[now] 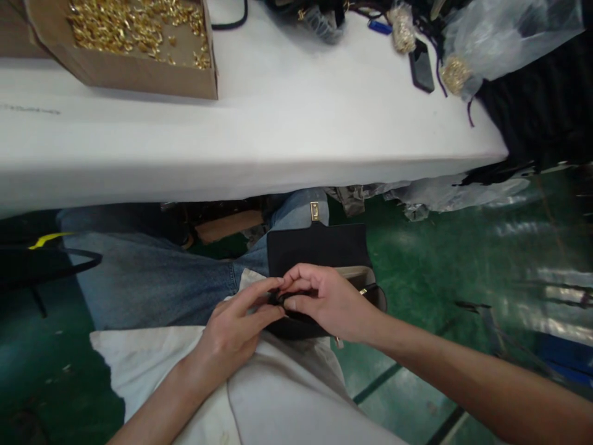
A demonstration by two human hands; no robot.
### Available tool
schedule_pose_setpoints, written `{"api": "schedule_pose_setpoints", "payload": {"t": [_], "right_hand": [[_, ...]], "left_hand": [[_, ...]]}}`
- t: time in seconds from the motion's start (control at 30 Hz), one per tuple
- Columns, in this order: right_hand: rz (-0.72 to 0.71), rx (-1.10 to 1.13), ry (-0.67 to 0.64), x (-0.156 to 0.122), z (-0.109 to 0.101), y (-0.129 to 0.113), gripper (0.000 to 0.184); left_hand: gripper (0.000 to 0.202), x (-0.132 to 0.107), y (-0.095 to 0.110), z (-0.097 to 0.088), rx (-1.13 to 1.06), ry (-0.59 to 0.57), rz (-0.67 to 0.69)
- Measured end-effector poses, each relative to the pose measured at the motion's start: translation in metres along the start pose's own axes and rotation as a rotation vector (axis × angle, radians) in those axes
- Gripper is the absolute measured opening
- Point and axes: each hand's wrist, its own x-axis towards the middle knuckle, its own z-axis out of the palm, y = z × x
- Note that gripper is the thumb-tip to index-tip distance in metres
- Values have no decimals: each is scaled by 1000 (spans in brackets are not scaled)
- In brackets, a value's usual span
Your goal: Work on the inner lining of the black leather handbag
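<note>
A small black handbag [319, 247] rests on my lap with its flap thrown back away from me. A gold clasp plate [315, 211] sits at the tip of the flap, and part of the pale lining shows at the mouth. My left hand [238, 318] pinches the bag's left end between thumb and fingers. Across the opening reaches my right hand [324, 300], its thumb and fingers closed on the same dark spot. The exact bit between the fingertips is hidden. At the bag's right end is a gold zipper pull or ring [365, 290].
Ahead stands a white-covered table [296, 123]. On it are a cardboard box [152, 80] of small gold fittings, a dark phone [421, 68], a blue object [380, 26] and plastic bags [509, 37] with gold pieces. Below is green floor [440, 266].
</note>
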Motion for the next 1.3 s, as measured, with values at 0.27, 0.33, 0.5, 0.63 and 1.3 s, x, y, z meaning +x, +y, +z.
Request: {"api": "schedule_pose_setpoints", "payload": {"t": [0.27,0.33,0.5,0.63,1.3], "right_hand": [[136,77,-5,6,-5,3,25],[165,33,-28,10,-9,5,26],[110,-218,-196,19,-21,4,29],[-102,-475,-155,19,-21,-6,23],[-92,-411,-192,16,-14,4,17]], "left_hand": [[43,4,1,3,-58,76,-24],[45,3,1,5,-103,92,-39],[44,2,-3,11,-155,151,-5],[41,5,-4,10,-162,155,-3],[33,0,-3,12,-203,35,-138]]}}
